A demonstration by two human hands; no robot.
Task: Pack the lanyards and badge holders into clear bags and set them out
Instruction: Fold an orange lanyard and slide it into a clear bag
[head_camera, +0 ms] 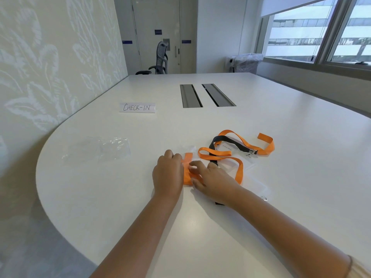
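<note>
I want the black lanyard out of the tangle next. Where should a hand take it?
Probably at the black lanyard's far arc, from above and the far side. That stretch lies bare on the table, while nearer the person the orange lanyard crosses it and the right hand covers it.

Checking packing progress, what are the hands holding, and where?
Both hands, left and right, grip the orange lanyard at its folded near end.

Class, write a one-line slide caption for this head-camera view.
Both hands fold an orange lanyard on a white table.
</note>
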